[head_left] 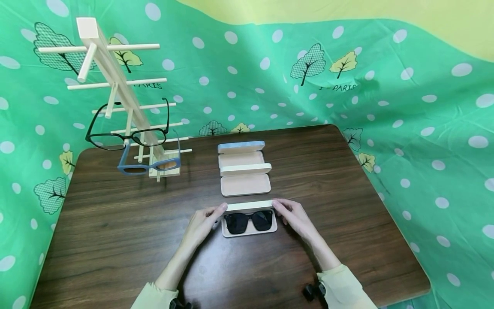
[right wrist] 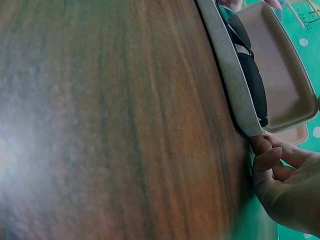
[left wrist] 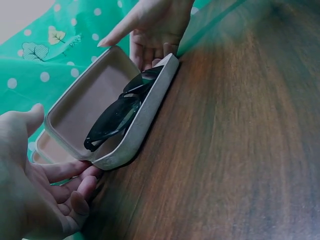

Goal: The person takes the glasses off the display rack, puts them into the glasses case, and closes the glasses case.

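Observation:
Black sunglasses [head_left: 237, 223] with dark lenses lie folded in an open, pale glasses case [head_left: 249, 206] on the table. Its hinged lid stands raised on the far side. At the left end of the case my left hand [head_left: 202, 223] has its thumb by the lid's corner, and its fingers touch the hinge corner in the left wrist view. My right hand [head_left: 297, 216] grips the opposite end, thumb on the lid's corner. Bent fingers of the right hand [right wrist: 285, 175] press against the case's end in the right wrist view.
Two more open cases stand behind: a white one [head_left: 245, 184] and one with a blue lid [head_left: 241, 145]. A pale wooden display stand [head_left: 119, 88] at the back left carries black glasses [head_left: 167, 118] and blue glasses [head_left: 121, 165]. A green dotted cloth [head_left: 247, 77] surrounds the brown table [head_left: 135, 231].

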{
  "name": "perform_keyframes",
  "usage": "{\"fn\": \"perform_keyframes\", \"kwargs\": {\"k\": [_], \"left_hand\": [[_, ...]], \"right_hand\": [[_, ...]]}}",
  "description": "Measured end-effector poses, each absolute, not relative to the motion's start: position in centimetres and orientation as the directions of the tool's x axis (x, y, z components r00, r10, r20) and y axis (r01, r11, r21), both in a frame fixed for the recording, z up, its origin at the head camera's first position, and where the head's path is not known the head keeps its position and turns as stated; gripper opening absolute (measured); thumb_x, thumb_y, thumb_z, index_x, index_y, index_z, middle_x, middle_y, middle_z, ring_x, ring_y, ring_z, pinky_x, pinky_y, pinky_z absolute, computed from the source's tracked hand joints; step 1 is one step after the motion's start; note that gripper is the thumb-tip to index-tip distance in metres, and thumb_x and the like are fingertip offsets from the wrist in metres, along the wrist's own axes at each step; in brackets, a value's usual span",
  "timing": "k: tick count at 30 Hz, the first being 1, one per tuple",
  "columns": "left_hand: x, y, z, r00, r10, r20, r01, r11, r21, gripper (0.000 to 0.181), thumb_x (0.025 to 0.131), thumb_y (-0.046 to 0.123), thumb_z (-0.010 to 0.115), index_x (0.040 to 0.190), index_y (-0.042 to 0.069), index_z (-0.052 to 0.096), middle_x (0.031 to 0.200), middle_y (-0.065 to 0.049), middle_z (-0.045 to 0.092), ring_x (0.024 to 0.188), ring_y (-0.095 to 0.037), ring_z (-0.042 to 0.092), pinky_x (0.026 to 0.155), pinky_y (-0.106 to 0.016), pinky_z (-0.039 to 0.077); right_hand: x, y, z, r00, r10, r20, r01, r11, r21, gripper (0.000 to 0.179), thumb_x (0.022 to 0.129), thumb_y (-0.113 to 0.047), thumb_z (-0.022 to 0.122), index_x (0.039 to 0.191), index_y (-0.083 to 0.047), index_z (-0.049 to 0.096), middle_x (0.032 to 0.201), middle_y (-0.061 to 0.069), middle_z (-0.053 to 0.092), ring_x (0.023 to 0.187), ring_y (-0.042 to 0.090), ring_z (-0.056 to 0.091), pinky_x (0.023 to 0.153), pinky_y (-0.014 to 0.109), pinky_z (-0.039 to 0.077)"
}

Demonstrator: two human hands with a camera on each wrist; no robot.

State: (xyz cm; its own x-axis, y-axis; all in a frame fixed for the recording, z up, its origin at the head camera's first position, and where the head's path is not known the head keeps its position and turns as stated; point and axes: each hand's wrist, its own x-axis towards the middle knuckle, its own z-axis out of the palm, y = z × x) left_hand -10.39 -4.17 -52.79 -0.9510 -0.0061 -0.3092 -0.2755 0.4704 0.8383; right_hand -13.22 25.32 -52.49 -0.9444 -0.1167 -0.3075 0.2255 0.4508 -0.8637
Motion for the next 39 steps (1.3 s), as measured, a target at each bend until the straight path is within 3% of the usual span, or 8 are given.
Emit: {"fn": "perform_keyframes", "kwargs": {"k": [9,13,21,24,30,35,39], "left_hand": [[-10.7,-4.1,-52.6,-0.945,0.011,-0.327,-0.284,0.47,0.836,0.062,0.079,0.073,0.051,0.111,0.024,0.07,0.115,0.002,0.069,0.117,-0.02,0.059,0.101,-0.047,0.042],[-10.8,-4.1,-52.8,-0.947,0.017,-0.32,-0.274,0.472,0.838,0.057,0.079,0.072,0.053,0.106,0.026,0.072,0.105,0.004,0.07,0.106,-0.015,0.06,0.095,-0.042,0.045],[-11.1,-4.2,-53.2,-0.952,0.023,-0.304,-0.259,0.464,0.847,0.053,0.078,0.072,0.055,0.101,0.028,0.074,0.093,0.004,0.068,0.088,-0.013,0.056,0.085,-0.033,0.046],[-11.2,-4.2,-53.3,-0.956,0.028,-0.292,-0.246,0.464,0.851,0.052,0.079,0.071,0.055,0.102,0.028,0.074,0.095,0.004,0.068,0.091,-0.013,0.057,0.087,-0.034,0.045],[-11.5,-4.3,-53.4,-0.965,0.037,-0.259,-0.212,0.466,0.859,0.054,0.081,0.068,0.054,0.11,0.026,0.071,0.114,0.001,0.069,0.116,-0.02,0.059,0.1,-0.045,0.043],[-11.7,-4.5,-53.7,-0.968,0.05,-0.245,-0.194,0.465,0.864,0.051,0.082,0.065,0.057,0.109,0.025,0.071,0.111,0.001,0.07,0.114,-0.02,0.06,0.099,-0.045,0.044],[-11.7,-4.6,-53.8,-0.971,0.067,-0.231,-0.173,0.473,0.864,0.046,0.082,0.063,0.058,0.107,0.027,0.072,0.108,0.004,0.07,0.111,-0.018,0.061,0.097,-0.042,0.045]], "right_hand": [[-13.5,25.6,-52.7,-0.943,-0.144,-0.301,0.197,0.488,-0.85,0.04,0.093,-0.044,0.055,0.115,-0.012,0.066,0.09,0.014,0.062,0.058,0.018,0.051,0.055,0.025,0.045],[-13.6,25.6,-52.3,-0.932,-0.161,-0.324,0.208,0.493,-0.845,0.038,0.093,-0.039,0.056,0.116,-0.011,0.065,0.094,0.016,0.063,0.059,0.019,0.051,0.057,0.027,0.045],[-13.0,24.3,-49.0,-0.934,-0.157,-0.32,0.206,0.496,-0.844,0.035,0.093,-0.032,0.057,0.113,-0.005,0.066,0.078,0.018,0.056,0.057,0.018,0.049,0.06,0.024,0.043],[-13.0,24.2,-48.7,-0.936,-0.159,-0.315,0.203,0.486,-0.85,0.035,0.093,-0.031,0.058,0.114,-0.004,0.066,0.077,0.019,0.056,0.057,0.018,0.049,0.06,0.024,0.043],[-13.3,24.3,-49.1,-0.932,-0.174,-0.319,0.211,0.454,-0.866,0.035,0.092,-0.032,0.059,0.115,-0.005,0.066,0.081,0.022,0.057,0.058,0.018,0.048,0.059,0.024,0.042],[-13.6,24.5,-49.4,-0.928,-0.184,-0.323,0.215,0.443,-0.87,0.036,0.092,-0.032,0.06,0.116,-0.007,0.066,0.088,0.018,0.06,0.059,0.017,0.048,0.061,0.028,0.044],[-13.7,24.6,-49.4,-0.924,-0.199,-0.327,0.217,0.431,-0.876,0.035,0.092,-0.031,0.061,0.116,-0.006,0.066,0.084,0.015,0.058,0.06,0.017,0.047,0.061,0.03,0.044]]}}
